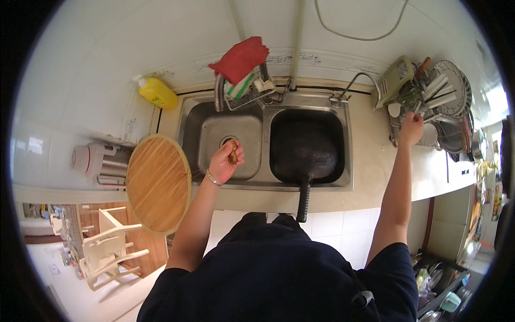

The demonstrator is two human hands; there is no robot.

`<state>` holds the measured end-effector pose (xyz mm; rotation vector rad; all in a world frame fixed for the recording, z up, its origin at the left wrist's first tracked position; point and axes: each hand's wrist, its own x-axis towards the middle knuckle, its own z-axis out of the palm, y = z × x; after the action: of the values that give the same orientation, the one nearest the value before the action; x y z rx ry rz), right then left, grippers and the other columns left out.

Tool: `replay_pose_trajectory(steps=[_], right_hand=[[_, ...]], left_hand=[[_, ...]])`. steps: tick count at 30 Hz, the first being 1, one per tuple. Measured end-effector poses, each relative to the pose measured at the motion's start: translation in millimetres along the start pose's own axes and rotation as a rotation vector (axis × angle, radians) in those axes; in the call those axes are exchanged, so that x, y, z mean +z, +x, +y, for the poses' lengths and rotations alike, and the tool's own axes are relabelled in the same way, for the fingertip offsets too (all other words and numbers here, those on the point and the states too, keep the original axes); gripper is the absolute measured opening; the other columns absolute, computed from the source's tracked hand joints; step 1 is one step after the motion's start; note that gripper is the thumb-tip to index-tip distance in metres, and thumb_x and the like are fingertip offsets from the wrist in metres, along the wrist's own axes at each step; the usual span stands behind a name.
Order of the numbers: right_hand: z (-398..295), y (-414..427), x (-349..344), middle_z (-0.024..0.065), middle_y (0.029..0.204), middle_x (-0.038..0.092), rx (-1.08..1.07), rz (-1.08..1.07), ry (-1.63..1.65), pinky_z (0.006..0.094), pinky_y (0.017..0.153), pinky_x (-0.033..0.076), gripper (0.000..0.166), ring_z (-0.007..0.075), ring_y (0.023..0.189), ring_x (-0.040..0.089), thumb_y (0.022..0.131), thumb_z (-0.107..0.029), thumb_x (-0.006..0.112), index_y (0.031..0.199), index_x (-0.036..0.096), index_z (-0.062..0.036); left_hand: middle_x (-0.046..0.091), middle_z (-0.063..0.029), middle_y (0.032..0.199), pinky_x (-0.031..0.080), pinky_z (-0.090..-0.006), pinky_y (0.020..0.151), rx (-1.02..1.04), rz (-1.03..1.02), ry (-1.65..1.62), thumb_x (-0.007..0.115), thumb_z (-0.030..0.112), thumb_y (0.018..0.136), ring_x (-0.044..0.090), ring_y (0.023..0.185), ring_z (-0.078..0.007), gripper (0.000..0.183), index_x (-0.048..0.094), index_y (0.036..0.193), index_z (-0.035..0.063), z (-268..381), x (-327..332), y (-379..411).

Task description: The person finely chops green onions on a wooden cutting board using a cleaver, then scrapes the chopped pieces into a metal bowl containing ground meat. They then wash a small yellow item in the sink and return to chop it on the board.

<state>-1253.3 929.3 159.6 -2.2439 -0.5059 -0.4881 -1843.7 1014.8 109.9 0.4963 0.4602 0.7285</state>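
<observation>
My left hand is over the left basin, closed around a small brown knobby piece that looks like ginger root. A bracelet circles that wrist. Far to the right, my right hand reaches into the wire dish rack, its fingers bunched at the utensils. Whether they grip one of them is hidden. White-handled utensils, patterned plates and a white bowl stand around this hand. The right basin holds a black wok, its handle jutting over the counter's front edge.
A round wooden cutting board leans at the left beside the sink. Behind the basins are a red cloth, a wire caddy and a faucet. A yellow bottle stands back left; a green knife holder stands back right.
</observation>
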Motion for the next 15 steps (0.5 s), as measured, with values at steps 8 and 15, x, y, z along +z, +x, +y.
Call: replay_pose_trajectory(steps=[8,15], right_hand=[[-14.0,-11.4,-30.6,0.022,0.108,0.058,-0.136,0.02,-0.105,0.0547,0.074,0.044,0.032,0.0439,0.094,0.058,0.093,-0.033,0.042,0.112,0.048,-0.0076],[-10.0,-115.5,-72.7,0.016,0.09,0.063,-0.154,-0.001,0.12,0.0417,0.064,0.048,0.02,0.0334,0.076,0.063,0.097,-0.023,0.045,0.108,0.05,-0.006]], left_hand=[[0.045,0.0023,0.072,0.033,-0.0231,0.055,0.095,0.195,0.507,0.055,0.027,0.097,0.039,0.061,-0.0075,0.018,0.048,0.094,0.0108,-0.9,10.2,-8.4],[0.051,0.0002,0.069,0.04,-0.0261,0.057,0.263,0.467,1.153,0.073,0.025,0.083,0.043,0.063,-0.0085,0.029,0.052,0.081,0.0048,0.5,-1.4,-6.4]])
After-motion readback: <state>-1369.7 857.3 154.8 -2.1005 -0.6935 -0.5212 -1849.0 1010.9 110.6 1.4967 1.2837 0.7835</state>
